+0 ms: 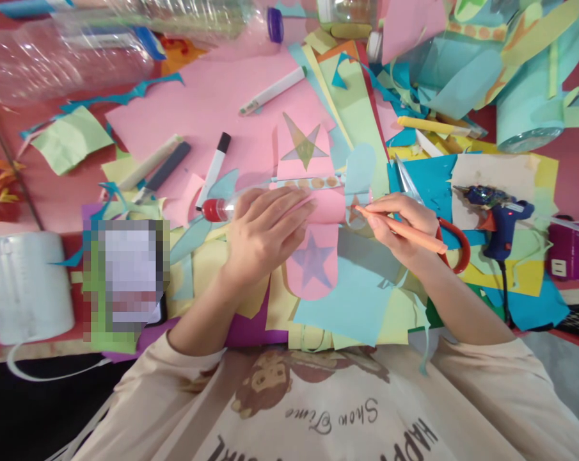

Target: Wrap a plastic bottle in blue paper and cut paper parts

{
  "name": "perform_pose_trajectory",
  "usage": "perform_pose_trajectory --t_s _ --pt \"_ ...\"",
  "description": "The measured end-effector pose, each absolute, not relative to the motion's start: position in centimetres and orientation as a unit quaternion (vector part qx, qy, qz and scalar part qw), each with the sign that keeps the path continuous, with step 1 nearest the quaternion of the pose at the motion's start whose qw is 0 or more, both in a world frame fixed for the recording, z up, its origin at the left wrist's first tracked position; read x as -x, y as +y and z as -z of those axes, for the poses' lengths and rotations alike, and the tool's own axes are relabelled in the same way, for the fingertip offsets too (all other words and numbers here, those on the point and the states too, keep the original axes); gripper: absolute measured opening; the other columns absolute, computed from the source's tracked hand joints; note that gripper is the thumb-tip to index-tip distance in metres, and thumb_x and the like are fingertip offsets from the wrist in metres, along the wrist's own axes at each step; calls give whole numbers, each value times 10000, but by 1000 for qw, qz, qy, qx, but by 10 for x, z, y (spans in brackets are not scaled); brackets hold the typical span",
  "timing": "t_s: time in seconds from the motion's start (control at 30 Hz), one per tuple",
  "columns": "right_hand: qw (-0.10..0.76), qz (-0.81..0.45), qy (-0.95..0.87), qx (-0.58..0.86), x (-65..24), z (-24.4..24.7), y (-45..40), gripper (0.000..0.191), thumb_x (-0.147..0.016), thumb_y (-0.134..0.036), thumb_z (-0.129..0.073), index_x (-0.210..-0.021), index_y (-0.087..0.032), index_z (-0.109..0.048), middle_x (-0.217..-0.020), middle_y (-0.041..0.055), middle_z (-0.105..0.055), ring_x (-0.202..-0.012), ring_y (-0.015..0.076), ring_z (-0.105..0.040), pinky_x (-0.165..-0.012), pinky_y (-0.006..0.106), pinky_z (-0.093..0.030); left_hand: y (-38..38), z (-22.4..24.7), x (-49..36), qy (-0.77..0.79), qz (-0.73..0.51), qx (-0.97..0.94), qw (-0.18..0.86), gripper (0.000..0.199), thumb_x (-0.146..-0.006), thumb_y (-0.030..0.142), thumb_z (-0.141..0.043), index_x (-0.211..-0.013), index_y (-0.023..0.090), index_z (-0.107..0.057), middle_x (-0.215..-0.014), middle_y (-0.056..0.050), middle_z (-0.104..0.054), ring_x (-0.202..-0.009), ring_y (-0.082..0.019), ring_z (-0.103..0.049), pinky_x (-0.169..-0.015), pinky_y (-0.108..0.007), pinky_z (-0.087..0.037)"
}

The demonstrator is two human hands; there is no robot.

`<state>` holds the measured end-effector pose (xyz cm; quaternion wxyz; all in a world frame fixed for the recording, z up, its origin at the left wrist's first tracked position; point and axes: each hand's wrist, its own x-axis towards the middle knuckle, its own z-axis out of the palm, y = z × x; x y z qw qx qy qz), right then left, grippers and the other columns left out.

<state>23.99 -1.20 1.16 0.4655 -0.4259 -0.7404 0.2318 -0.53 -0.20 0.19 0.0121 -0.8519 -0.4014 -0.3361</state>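
Note:
My left hand (270,227) lies over a clear bottle with a red cap (213,210), its fingers wrapped round the pink paper body. Pink wings stick out above and below; a greenish star (304,142) is on the upper one and a purple star (311,264) on the lower one. A strip with orange dots (318,182) runs across the upper wing's base. In my right hand (404,224) is an orange marker (409,232), its tip at a small orange star (354,210) near the bottle's right end, beside a light blue paper fin (361,163).
Red-handled scissors (455,246) lie right of my right hand, with a blue glue gun (503,221) beyond. Markers and paper scraps surround the bottle. Plastic bottles (68,57) lie at the back left, a phone (130,275) at the left. A blue paper-covered craft (529,109) stands back right.

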Motion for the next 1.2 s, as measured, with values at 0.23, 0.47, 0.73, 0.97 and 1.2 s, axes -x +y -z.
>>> perform_pose_trajectory --t_s 0.23,0.47,0.73,0.97,1.2 --pt "462 -249 -751 401 -239 -12 -11 75 -850 -171 -628 -897 -227 -641 -804 5 -717 -725 134 -683 -645 285 -555 -1 -4 5 -388 337 857 39 436 -867 143 -543 -1243 362 -580 -1141 22 -728 -1026 -188 -688 -882 -372 -513" --pt "469 -240 -742 414 -241 -12 -12 70 -847 -174 -628 -879 -235 -644 -762 -8 -702 -697 134 -668 -614 284 -538 -1 -5 4 -386 324 862 59 414 -868 143 -539 -1225 348 -581 -1130 13 -734 -1018 -195 -698 -874 -365 -515" --pt "468 -255 -740 410 -242 -10 -12 69 -834 -153 -631 -827 -221 -637 -741 -18 -687 -652 114 -642 -600 270 -523 -2 -2 5 -390 335 857 30 405 -878 144 -521 -1222 348 -588 -1158 10 -721 -1050 -198 -686 -912 -378 -504" --pt "474 -233 -736 423 -240 -11 -11 57 -846 -178 -619 -853 -233 -632 -742 -15 -694 -657 125 -647 -587 279 -532 -2 -1 6 -395 337 855 3 450 -889 163 -518 -1279 381 -565 -1181 19 -712 -1079 -201 -671 -939 -386 -491" --pt "465 -240 -741 421 -240 -12 -12 45 -851 -204 -607 -822 -233 -627 -722 -19 -690 -649 127 -651 -589 285 -537 -2 -4 6 -391 323 861 48 444 -873 154 -543 -1266 360 -559 -1150 16 -727 -1037 -189 -690 -891 -369 -518"
